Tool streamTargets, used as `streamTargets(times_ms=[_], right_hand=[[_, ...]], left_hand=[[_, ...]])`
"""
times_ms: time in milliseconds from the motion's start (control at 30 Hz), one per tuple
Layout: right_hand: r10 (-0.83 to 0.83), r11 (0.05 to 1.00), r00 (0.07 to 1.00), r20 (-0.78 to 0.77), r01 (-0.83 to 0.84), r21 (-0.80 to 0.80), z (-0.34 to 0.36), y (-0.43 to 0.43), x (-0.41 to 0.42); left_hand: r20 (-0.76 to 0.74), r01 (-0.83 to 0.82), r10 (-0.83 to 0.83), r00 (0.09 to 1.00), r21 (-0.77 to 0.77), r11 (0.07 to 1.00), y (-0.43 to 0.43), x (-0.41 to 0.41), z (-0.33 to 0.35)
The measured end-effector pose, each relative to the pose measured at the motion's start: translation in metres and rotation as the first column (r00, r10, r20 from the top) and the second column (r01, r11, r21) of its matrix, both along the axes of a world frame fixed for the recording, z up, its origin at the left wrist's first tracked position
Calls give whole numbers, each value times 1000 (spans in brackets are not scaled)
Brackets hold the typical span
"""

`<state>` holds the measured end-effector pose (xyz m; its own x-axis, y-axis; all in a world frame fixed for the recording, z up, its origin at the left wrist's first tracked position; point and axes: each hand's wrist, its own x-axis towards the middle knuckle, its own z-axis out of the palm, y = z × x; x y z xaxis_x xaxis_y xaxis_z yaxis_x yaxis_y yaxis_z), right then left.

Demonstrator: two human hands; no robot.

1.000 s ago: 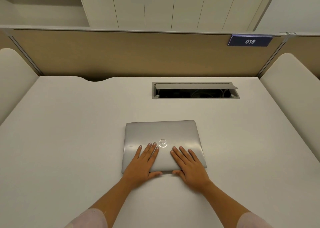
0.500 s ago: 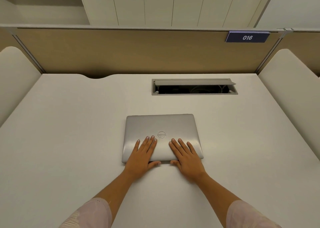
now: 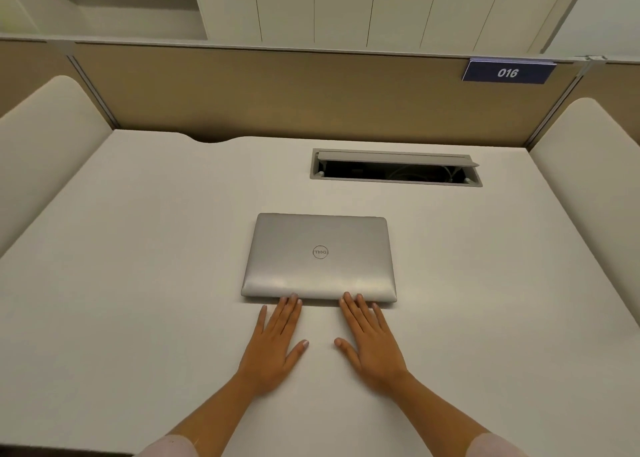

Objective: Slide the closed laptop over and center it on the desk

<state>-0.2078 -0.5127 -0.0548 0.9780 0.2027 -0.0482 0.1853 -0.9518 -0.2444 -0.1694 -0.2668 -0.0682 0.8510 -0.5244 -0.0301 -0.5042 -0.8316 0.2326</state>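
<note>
A closed silver laptop (image 3: 319,257) with a round logo on its lid lies flat near the middle of the white desk (image 3: 138,283). My left hand (image 3: 275,344) rests flat on the desk just in front of the laptop, fingers spread, fingertips touching its near edge. My right hand (image 3: 372,342) lies the same way beside it, fingertips at the near edge. Neither hand holds anything.
An open cable hatch (image 3: 394,168) is set into the desk behind the laptop, to the right. A tan partition (image 3: 277,92) with a blue "016" label (image 3: 508,72) closes the back. Padded cream side panels (image 3: 41,151) flank the desk on both sides.
Both hands have slid back off the laptop lid onto the desk, so only the fingertips reach its near edge. The laptop sits farther from me than before.
</note>
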Motion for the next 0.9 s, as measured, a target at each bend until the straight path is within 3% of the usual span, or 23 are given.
streamTargets(times_ms=[333,767,900], right_hand=[[109,994,993,-52,-109,-1,-7,8,-54],[27,1000,996,-83,-26,16,-12,19,-77],[13,999,999,-33,-11,47,-9,24,-70]], left_hand=[[-35,-29,29,999,4,1000,1,-48,0],[-94,-18,22,995,38,999,5,-72,-1],[-47,-15,14,999,-20,1000,6,-65,7]])
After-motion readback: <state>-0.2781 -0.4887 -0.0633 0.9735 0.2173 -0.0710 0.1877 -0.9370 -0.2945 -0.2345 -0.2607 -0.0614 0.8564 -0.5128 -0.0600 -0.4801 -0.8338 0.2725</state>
